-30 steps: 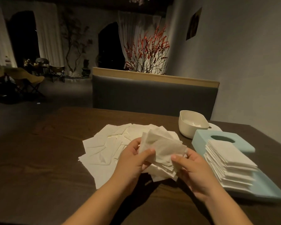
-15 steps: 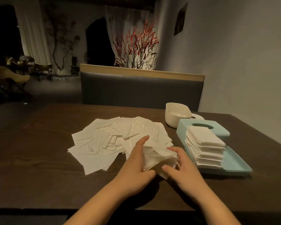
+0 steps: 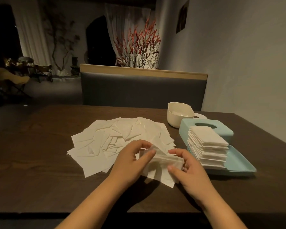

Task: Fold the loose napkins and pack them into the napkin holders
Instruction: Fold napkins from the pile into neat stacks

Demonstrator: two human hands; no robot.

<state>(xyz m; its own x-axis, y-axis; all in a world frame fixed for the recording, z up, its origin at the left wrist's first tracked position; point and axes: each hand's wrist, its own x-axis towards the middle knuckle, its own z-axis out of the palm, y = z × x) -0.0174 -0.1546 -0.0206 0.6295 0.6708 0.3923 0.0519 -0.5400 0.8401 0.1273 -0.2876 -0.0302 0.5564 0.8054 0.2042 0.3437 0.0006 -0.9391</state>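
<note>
Both hands fold a napkin at the near edge of the pile.

The napkin (image 3: 162, 164) lies on the worktop (image 3: 40, 171), pinched by the left hand (image 3: 132, 162) and right hand (image 3: 188, 171), fingers curled on it. Loose napkins (image 3: 109, 142) spread behind; folded napkins (image 3: 206, 144) sit stacked in the blue holder (image 3: 238, 166), with a white holder (image 3: 178, 116) behind it.

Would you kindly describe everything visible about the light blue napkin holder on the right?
The light blue napkin holder looks like smooth plastic. It lies open on the dark table: a shallow tray in front, and behind it a raised part with an oval slot. A tall stack of folded white napkins rests in it. Neither hand touches it.
</note>
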